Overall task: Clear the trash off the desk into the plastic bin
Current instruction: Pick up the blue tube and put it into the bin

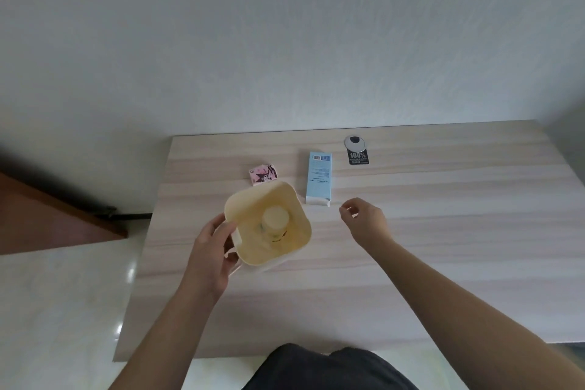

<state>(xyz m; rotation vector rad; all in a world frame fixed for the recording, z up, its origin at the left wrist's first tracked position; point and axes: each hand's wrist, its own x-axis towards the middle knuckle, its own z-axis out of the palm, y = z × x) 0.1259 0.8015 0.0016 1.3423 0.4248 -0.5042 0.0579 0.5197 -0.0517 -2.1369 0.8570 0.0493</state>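
One bottle (275, 219) already in bin (296, 199). Your left hand (211, 258) grips bin rim. Your right hand (367, 221) loose, empty, near blue box (319, 177). Blue box, pink box (263, 174), black tag (358, 158) left on desk (427, 231).

A pale, textured wall (285, 35) fills the upper half of the view. Glossy light floor tiles (63, 310) lie at lower left and catch bright reflections. A reddish-brown wooden panel (47, 215) slants in from the left edge, with a dark metal fitting (109, 211) at its far corner. Dark fabric (329, 369) shows at the bottom edge.
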